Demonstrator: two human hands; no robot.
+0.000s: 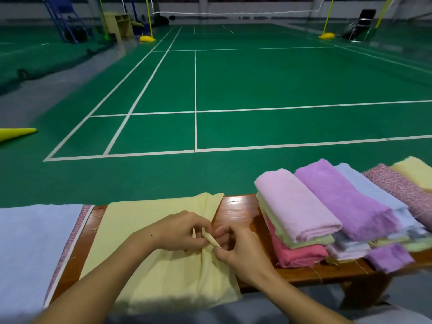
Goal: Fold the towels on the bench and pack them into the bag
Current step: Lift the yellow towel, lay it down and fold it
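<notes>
A pale yellow towel (pixel 145 242) lies spread across the wooden bench (pixel 238 209) in front of me. My left hand (pixel 180 232) and my right hand (pixel 240 251) meet at its right edge, and both pinch a bunched corner of the yellow cloth between fingers and thumb. To the right stands a pile of folded towels: a light pink one (pixel 294 206) on top of a yellow-green and a deep pink one (pixel 297 253), with a purple one (pixel 346 197), a light blue one (pixel 371 190) and others beside them. No bag is in view.
A light blue cloth (pixel 30 249) with a pink patterned cloth under it covers the bench's left end. Beyond the bench lies a green badminton court with white lines (pixel 195 99), a net and yellow posts at the back. My grey-clad lap is at the bottom.
</notes>
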